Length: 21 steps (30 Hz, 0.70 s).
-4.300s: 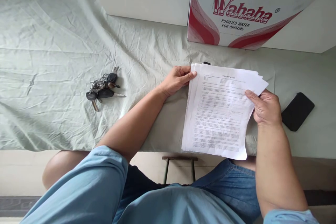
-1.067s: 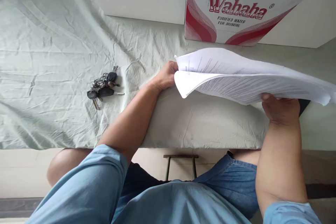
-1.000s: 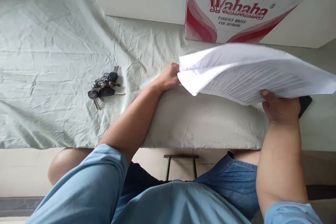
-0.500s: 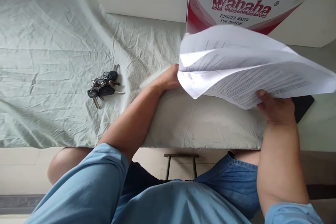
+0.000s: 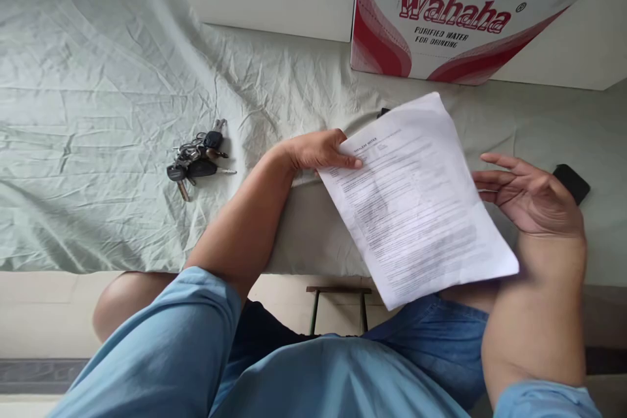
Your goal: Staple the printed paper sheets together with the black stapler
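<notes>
Printed white paper sheets (image 5: pixel 416 202) hang tilted over the table's front edge, text side up. My left hand (image 5: pixel 323 150) pinches their upper left corner, thumb on top. How many sheets there are, I cannot tell. Just off the right edge of the paper is my right hand (image 5: pixel 531 192), fingers apart and holding nothing; whether a fingertip touches the paper is unclear. A black phone-like object (image 5: pixel 571 184) lies on the cloth beside my right hand. Above the paper's top edge peeks a small dark thing (image 5: pixel 385 112), mostly hidden.
A bunch of keys (image 5: pixel 200 160) lies on the wrinkled pale green cloth (image 5: pixel 108 144) at left. At the back stands a white and red Wahaha water carton (image 5: pixel 441 19) against a white surface. Under the table edge, a stool-like frame (image 5: pixel 337 290) shows between my legs.
The sheets have swung down and toward me, and now lie flatter with one page showing. My right hand has let go of them and opened. The left hand keeps its corner.
</notes>
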### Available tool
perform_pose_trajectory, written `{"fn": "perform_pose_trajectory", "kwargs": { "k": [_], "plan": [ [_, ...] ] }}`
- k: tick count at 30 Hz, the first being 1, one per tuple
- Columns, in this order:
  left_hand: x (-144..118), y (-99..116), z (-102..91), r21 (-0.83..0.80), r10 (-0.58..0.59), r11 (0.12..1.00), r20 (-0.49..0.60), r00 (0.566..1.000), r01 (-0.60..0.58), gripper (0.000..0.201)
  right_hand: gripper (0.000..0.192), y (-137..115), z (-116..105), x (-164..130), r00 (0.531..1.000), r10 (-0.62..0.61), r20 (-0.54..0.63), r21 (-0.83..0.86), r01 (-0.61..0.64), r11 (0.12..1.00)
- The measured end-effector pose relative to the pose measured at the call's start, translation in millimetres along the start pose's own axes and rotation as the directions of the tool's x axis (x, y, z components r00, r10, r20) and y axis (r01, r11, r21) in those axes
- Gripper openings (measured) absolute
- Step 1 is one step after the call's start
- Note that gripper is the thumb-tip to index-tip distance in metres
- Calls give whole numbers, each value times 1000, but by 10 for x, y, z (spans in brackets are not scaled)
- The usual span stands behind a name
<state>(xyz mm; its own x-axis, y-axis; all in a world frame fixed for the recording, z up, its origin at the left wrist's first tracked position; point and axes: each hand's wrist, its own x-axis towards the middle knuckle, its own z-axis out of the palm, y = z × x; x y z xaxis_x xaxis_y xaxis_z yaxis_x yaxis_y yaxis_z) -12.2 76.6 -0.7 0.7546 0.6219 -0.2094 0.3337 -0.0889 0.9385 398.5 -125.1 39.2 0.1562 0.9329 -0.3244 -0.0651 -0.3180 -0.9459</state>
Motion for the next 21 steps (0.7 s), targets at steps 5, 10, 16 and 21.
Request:
{"fn": "perform_pose_trajectory", "kwargs": {
  "k": [5, 10, 16, 21],
  "plan": [
    [13, 256, 37, 189, -271, 956, 278, 922, 224, 45, 74, 113, 432, 40, 987, -19, 157, -149, 42, 988],
    [43, 247, 71, 145, -179, 979, 305, 935, 140, 33, 37, 243, 759, 161, 992, -124, 13, -308, 122, 943],
    [77, 90, 47, -38, 10, 999, 277, 961, 0, 24, 46, 302, 431, 191, 998, -15, -59, -256, -1, 967],
    [70, 98, 78, 46, -27, 999, 257, 966, 16, 9, 48, 348, 418, 221, 995, -38, -91, -219, 17, 976]
  ]
}}
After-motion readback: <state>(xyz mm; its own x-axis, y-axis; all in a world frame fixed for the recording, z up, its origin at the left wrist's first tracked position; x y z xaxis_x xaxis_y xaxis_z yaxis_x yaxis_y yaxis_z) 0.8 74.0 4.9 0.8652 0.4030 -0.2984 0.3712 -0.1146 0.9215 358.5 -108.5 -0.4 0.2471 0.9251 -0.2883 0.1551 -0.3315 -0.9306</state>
